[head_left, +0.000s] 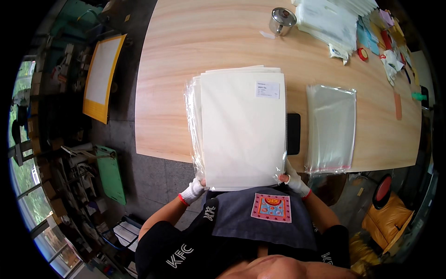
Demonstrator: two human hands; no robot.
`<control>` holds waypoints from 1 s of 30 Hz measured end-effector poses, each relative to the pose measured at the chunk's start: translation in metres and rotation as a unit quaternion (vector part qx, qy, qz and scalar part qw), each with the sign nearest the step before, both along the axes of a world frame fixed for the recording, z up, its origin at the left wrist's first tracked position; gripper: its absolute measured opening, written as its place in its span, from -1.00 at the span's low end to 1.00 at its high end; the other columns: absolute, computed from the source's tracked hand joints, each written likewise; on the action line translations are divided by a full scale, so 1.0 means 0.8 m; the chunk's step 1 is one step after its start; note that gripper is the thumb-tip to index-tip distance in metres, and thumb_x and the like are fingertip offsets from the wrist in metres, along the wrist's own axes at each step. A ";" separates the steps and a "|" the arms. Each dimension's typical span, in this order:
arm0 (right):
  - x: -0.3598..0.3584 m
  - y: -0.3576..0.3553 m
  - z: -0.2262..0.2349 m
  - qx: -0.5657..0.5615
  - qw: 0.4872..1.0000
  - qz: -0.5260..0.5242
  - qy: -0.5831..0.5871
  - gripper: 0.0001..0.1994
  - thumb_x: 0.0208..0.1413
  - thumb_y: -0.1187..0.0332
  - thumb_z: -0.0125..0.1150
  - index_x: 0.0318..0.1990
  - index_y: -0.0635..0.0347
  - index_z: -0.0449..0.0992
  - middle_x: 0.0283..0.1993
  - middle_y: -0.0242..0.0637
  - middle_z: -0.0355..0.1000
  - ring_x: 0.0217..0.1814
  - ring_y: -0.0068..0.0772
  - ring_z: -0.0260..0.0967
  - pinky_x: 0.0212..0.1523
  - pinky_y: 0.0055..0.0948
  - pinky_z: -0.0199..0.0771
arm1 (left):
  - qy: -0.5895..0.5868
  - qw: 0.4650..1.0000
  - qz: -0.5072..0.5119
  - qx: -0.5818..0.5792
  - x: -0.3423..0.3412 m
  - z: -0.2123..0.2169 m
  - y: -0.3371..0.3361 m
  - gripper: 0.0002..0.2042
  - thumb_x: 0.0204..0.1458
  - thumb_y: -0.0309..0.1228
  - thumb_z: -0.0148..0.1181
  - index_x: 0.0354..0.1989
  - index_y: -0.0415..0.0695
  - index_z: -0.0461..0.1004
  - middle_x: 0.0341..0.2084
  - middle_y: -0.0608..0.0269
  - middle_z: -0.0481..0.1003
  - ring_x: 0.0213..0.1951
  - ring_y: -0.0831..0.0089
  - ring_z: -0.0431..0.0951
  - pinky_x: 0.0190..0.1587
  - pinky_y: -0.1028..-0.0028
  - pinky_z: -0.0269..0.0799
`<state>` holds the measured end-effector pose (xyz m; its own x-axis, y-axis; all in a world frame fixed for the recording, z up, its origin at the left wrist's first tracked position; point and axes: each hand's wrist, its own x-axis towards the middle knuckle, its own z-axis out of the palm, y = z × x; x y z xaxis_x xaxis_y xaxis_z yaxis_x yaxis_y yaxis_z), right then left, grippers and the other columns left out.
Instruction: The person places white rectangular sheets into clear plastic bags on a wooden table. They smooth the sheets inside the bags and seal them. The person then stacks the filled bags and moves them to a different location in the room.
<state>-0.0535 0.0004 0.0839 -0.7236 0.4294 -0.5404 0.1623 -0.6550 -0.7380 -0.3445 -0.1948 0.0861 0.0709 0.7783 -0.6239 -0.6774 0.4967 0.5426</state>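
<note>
Stack: white sheets in a clear bag, at the tabletop's near edge.
Left hand: gloved, pinching the lower left corner.
Right hand: gloved, gripping the lower right corner.
Advice: keep both corners level.
Nearby: empty clear bags, black phone, steel pot.
</note>
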 end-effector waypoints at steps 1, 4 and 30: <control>-0.002 0.000 -0.001 0.008 1.000 -0.012 0.004 0.07 -0.22 -0.18 0.33 0.30 0.31 -0.13 0.16 -0.18 0.13 0.22 -0.37 0.08 0.16 -0.44 0.13 | 0.000 1.000 0.005 0.002 0.000 -0.001 0.002 -0.16 -0.11 0.11 0.20 0.23 -0.22 0.08 0.12 0.09 0.26 0.15 0.29 0.28 0.16 0.33 0.23; -0.007 0.001 -0.016 0.023 0.999 -0.042 0.018 0.02 -0.17 -0.13 0.32 0.29 0.35 -0.10 0.16 -0.20 0.14 0.21 -0.40 0.09 0.14 -0.45 0.15 | -0.003 0.999 0.030 0.015 -0.007 -0.005 0.007 -0.17 -0.10 0.11 0.19 0.22 -0.22 0.09 0.11 0.09 0.27 0.14 0.29 0.29 0.16 0.33 0.24; -0.409 0.372 -0.040 -0.041 0.991 -0.127 0.005 -0.33 -0.06 0.08 0.30 0.21 -0.02 0.17 0.13 -0.45 0.17 0.03 -0.44 0.15 0.13 -0.08 0.19 | -0.028 0.981 0.191 -0.015 -0.385 -0.033 0.427 -0.29 0.11 0.01 -0.16 0.25 -0.33 -0.09 0.18 -0.23 0.09 0.14 -0.28 0.18 0.20 -0.13 0.13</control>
